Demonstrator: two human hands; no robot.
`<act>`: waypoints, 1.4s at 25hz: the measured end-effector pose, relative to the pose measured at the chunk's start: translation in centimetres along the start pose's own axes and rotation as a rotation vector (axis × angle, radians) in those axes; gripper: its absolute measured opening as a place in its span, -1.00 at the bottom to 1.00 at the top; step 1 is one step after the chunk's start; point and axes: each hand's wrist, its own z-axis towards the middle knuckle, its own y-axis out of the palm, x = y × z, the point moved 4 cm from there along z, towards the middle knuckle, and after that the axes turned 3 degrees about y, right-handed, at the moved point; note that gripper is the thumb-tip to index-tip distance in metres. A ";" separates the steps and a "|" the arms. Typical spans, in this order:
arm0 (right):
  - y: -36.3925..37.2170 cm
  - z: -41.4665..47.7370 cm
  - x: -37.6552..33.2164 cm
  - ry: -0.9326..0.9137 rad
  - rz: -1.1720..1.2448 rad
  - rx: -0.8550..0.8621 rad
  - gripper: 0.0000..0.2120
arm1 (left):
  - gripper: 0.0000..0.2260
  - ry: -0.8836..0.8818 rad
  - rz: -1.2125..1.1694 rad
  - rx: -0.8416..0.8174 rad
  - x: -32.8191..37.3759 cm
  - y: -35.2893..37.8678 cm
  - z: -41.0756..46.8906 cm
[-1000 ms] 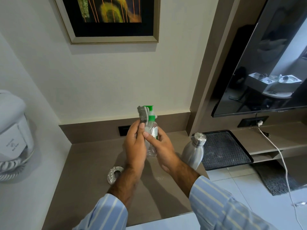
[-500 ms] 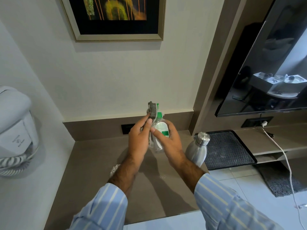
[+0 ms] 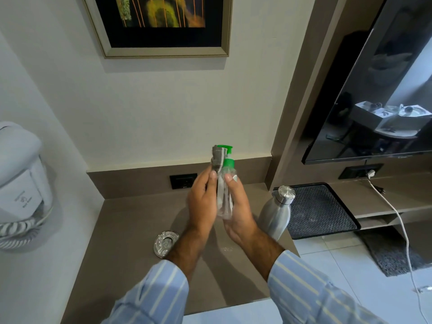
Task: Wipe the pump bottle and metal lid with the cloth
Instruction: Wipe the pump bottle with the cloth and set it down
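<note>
I have the pump bottle [image 3: 226, 195] held upright above the brown counter [image 3: 131, 220], well clear of its surface, my right hand [image 3: 236, 206] curled around its clear body from the right with the thumb laid across the front. My left hand [image 3: 203, 204] presses the grey cloth [image 3: 217, 160] against the bottle's left side, fingers together and pinching the fabric, whose upper end sticks up beside the green pump head [image 3: 225, 148]. The metal lid [image 3: 165, 243] lies flat on the counter to the near left, untouched. My worry: the bottle looks smooth, so a hard stroke could twist it out of my grip, or the cloth could snag the nozzle. I can read no writing on the bottle's label.
</note>
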 end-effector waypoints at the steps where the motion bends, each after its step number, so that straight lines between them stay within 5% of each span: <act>1: 0.1 0.2 -0.2 -0.002 0.014 0.001 -0.47 | -0.73 0.008 0.004 -0.010 0.4 0.0 0.2; 6: -0.6 2.5 -2.8 0.054 0.207 0.024 -0.63 | -0.71 0.395 0.137 -0.094 1.8 0.9 -4.0; 9: -1.0 2.3 -1.9 0.135 0.189 0.036 -0.60 | -0.72 0.469 0.288 -0.083 1.2 0.9 -3.2; 15: -0.5 1.6 -0.6 0.173 0.140 -0.007 -0.58 | -0.71 0.054 0.126 0.005 0.0 0.2 1.9; 20: -0.7 3.2 -3.1 0.080 0.174 0.024 -0.57 | -0.70 -0.073 -0.047 -0.046 -0.3 1.7 0.1; 26: -1.8 4.0 -2.8 0.044 -0.178 0.038 -0.81 | -0.77 -0.363 -0.382 0.040 -1.7 2.0 1.4; 31: -2.7 5.0 -3.3 -0.057 -0.296 0.166 -0.71 | -0.68 -0.156 -0.077 -0.087 -3.4 2.0 1.4; 35: -5.6 4.8 -3.3 0.012 -0.517 0.215 -0.61 | -0.68 -0.192 0.246 -0.132 -11.5 -0.5 -1.5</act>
